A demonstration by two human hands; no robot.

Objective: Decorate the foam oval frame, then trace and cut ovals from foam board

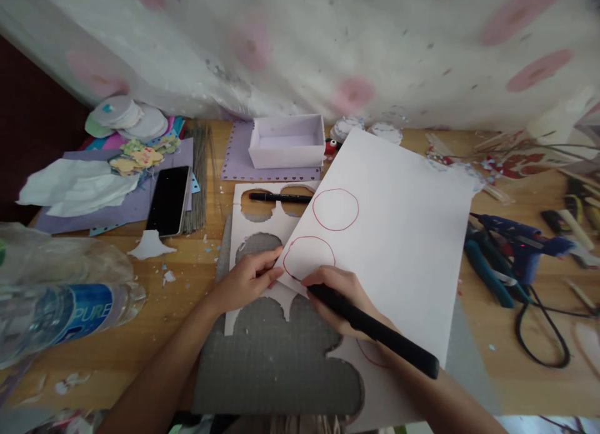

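A large white sheet of board (pixel 398 234) lies tilted on the work surface, with red circles drawn on it. My left hand (pixel 253 274) pinches its left edge between thumb and fingers. My right hand (pixel 342 296) is closed around a thick black pen-shaped tool (pixel 375 331). Its thin dark tip meets the lower-left part of the nearer red circle (pixel 309 259); whether it is a blade or a nib is too small to tell. Under the sheet is a white board with round cutouts (pixel 234 227), on a grey cutting mat (pixel 272 365).
A black marker (pixel 281 197) lies across the cutouts. Behind stands a white open box (pixel 287 157). On the left are a phone (pixel 169 199) and a water bottle (pixel 84 312); on the right, a blue glue gun (pixel 520 240) with its cord and teal-handled pliers (pixel 490 271).
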